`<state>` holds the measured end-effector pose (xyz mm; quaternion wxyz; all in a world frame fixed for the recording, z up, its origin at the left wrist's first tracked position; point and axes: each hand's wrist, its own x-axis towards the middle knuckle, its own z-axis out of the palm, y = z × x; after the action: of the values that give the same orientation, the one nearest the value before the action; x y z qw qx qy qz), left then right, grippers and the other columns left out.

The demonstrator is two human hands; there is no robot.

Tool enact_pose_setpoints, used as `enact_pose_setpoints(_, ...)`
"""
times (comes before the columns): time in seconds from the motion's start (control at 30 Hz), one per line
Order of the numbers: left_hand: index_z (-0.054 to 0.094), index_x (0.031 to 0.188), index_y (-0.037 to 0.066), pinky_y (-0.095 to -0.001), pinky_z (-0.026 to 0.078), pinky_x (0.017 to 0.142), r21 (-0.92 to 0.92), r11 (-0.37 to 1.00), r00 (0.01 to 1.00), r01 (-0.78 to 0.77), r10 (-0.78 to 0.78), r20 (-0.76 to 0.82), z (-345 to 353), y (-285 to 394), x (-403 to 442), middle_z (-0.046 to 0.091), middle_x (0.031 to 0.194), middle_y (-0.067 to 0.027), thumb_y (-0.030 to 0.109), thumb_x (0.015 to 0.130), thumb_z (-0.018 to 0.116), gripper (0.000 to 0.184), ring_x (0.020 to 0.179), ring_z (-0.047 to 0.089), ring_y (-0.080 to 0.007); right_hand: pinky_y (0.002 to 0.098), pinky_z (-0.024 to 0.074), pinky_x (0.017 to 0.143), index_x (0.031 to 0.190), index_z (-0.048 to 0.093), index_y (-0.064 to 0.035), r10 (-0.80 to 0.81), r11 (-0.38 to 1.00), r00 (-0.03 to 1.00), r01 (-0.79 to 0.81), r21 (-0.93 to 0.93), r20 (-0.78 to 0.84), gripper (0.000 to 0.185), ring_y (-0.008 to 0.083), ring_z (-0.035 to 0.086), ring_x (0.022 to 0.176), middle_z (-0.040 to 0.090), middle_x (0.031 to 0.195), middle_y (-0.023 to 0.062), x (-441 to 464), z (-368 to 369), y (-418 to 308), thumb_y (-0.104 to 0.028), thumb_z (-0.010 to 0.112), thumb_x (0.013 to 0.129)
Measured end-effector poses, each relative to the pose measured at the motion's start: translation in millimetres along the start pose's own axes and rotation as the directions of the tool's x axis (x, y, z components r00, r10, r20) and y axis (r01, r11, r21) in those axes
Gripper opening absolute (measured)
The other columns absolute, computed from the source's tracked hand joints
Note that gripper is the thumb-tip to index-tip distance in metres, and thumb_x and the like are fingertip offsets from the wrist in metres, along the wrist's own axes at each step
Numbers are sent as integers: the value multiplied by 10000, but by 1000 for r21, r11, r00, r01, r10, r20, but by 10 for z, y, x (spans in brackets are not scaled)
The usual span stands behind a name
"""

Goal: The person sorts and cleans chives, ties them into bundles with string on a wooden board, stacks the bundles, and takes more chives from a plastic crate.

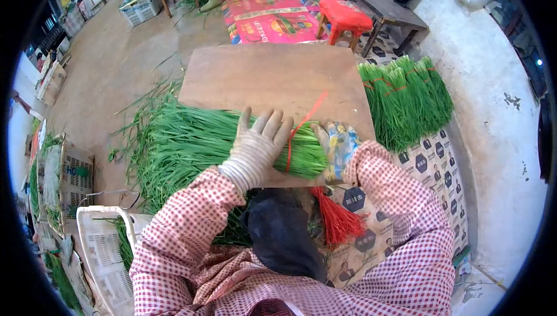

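I hold my white-gloved left hand (pixel 258 145), fingers spread open, on long green leafy stalks (pixel 185 136) atop the brown wooden surface (pixel 272 72). My blue-and-yellow-gloved right hand (pixel 339 148) meets their ends, finger closure unclear. Beyond stands a red-topped stool (pixel 345 15).

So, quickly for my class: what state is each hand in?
Left hand: open, fingers spread on top of the chives.
Right hand: at their stem ends; grip cannot be told.
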<state>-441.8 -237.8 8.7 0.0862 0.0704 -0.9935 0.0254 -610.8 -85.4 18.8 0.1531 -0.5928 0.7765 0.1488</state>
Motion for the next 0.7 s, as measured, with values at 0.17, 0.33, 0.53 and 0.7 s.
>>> enact_pose_setpoints(0.17,363,1433,74,-581,225,1142,-101,993,863,65,-5,506,-125,-142,355,488,1387,-174,535,494,880,1167,1324,443,-345,502,226,1159,1488,286,-24,24,994,980,-2,113,-195,1051,377,366,1359,421,1417,214,-104,76,-75,-475,794,686)
enact_pose_setpoints(0.33,408,1377,78,-573,285,1104,-23,992,889,127,-104,446,-264,-95,315,563,1256,-146,516,563,846,1023,1216,525,-325,488,210,1168,1476,311,-29,-23,992,949,-18,-129,-315,971,352,372,1357,440,1413,185,-20,-69,0,-455,764,729)
enact_pose_setpoints(0.53,346,1436,53,-600,276,1080,89,985,983,146,-134,-125,361,229,-238,476,1289,-169,539,539,836,1132,1238,454,-352,555,170,1165,1468,330,-48,-105,988,841,149,41,-531,997,374,275,1415,317,1510,176,-141,661,18,-471,784,688)
enact_pose_setpoints(0.7,300,1470,45,-620,180,1125,-13,992,988,124,-122,98,-88,85,-266,422,1397,-193,577,485,856,1250,1341,371,-372,536,284,1119,1428,379,-55,-135,945,696,305,119,-705,951,391,327,1377,369,1467,192,-435,766,309,-435,804,667)
